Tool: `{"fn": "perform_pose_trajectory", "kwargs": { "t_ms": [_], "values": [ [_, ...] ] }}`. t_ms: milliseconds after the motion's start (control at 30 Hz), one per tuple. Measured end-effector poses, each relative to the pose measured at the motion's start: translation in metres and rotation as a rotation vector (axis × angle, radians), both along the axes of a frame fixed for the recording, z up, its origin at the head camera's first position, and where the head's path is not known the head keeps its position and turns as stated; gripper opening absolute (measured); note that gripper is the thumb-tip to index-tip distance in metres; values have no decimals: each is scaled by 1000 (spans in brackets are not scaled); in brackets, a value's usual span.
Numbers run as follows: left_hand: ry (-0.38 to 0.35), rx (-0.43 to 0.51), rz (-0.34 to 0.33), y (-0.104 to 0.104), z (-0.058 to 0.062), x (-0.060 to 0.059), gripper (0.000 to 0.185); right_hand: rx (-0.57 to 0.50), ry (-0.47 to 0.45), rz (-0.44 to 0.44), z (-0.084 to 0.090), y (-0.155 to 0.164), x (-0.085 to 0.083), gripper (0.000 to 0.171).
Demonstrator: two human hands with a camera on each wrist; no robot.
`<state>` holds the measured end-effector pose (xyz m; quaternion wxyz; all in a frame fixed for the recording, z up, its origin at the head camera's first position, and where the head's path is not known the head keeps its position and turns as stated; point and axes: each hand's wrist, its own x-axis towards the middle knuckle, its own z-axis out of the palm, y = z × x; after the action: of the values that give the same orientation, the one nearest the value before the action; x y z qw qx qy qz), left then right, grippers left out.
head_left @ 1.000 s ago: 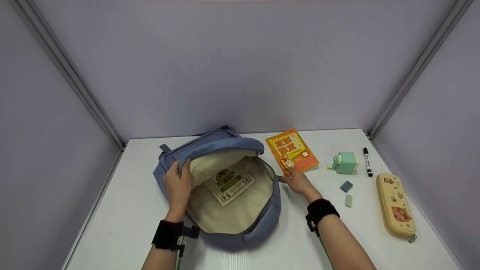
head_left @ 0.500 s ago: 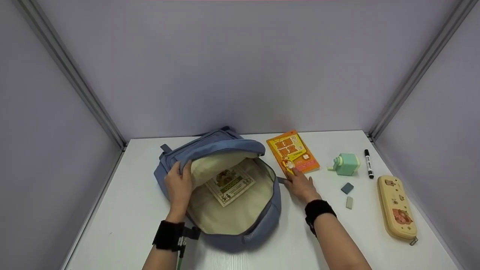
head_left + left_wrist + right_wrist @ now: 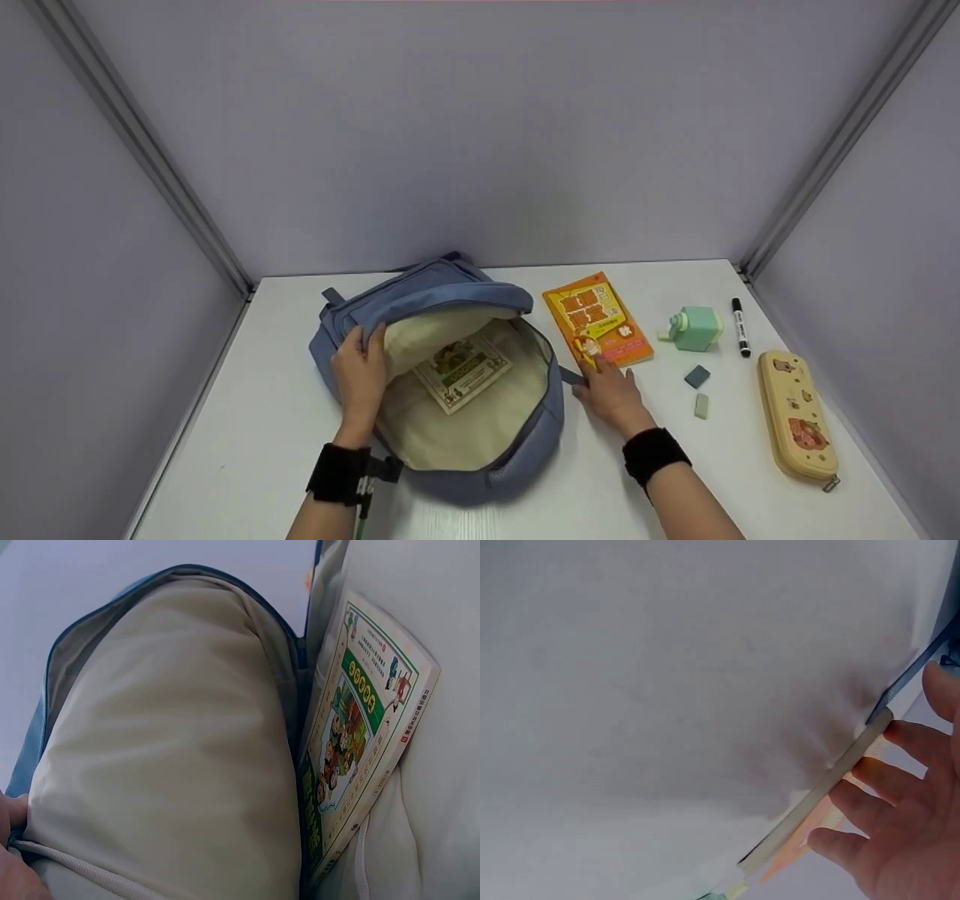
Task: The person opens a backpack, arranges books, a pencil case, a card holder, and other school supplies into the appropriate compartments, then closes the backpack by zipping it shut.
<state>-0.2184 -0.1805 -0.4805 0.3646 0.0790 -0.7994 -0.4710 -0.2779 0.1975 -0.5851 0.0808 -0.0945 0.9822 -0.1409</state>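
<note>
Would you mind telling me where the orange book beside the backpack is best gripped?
Probably at the near short edge of the orange book, coming from the person's side. It lies flat on the table, and the right hand already touches that edge; the sharpener crowds its right.

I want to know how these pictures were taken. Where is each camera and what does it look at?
Head: up on the head, looking down at the backpack, both hands and forearms showing.
Left wrist: on that wrist, looking into the bag at the green book; fingertips at the lower left corner.
Right wrist: low by the table, right hand fingers at the orange book.
Head and left wrist share the green book.
</note>
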Motion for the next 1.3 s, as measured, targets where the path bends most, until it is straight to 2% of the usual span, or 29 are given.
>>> {"fn": "perform_pose_trajectory", "kwargs": {
  "t_ms": [200,367,500,733,867,933,1033,1167,1300],
  "values": [
    [-6,-13,-11,-1,-2,-1,43,116,-8,26,11,-5,15,56],
    [-4,-12,-4,-1,-3,-2,42,185,-16,43,22,-8,26,43],
    [-7,-16,-2,-1,-4,-2,42,175,-62,39,29,-8,35,34],
    [4,-16,-6,-1,-4,-1,41,158,-118,63,37,-4,55,34],
    [6,-23,1,-1,-4,-1,40,66,-116,63,37,4,60,25],
    [7,-25,4,-1,-4,-1,40,5,-103,36,36,11,58,22],
    [2,-20,-6,-1,-5,0,40,-46,-25,-43,33,27,53,24],
    [-4,-10,-17,0,-5,0,41,-42,41,-196,28,50,41,40],
    [0,-7,-11,-1,-5,-1,42,-77,-44,-362,22,69,32,56]
  ]
}}
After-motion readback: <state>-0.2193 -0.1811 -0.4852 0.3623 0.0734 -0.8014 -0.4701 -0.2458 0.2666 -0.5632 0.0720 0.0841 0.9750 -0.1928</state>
